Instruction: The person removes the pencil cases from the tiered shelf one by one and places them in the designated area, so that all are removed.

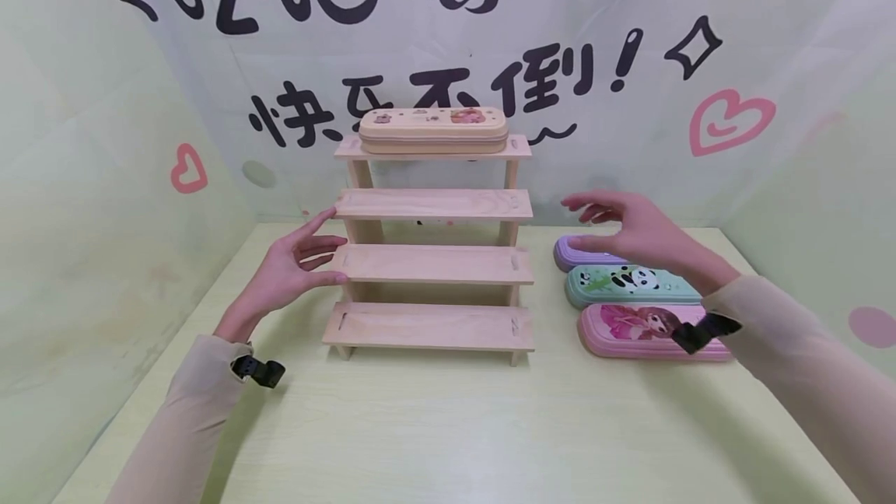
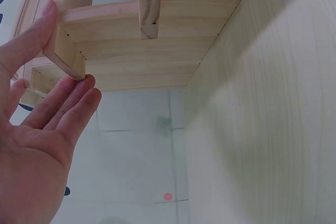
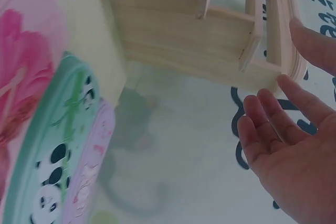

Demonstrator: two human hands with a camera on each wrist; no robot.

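Observation:
A four-tier wooden display stand (image 1: 430, 264) stands on the table. A cream pencil case (image 1: 434, 131) with small printed figures lies along its top tier. At the stand's left side, my left hand (image 1: 283, 267) holds the end of a shelf plank (image 2: 67, 53), thumb on one edge and fingertips on the other. To the right of the stand, my right hand (image 1: 640, 230) hovers in the air, fingers loosely bent and nothing held. Below it lie a purple pencil case (image 1: 567, 253), a green panda pencil case (image 1: 595, 286) and a pink one (image 1: 609, 329) with a girl printed on it.
Behind the stand hangs a pale backdrop (image 1: 448, 45) with large dark lettering and pink hearts. Pale walls close in the left and right sides of the light wooden table (image 1: 420, 426). Small black devices are strapped at both wrists.

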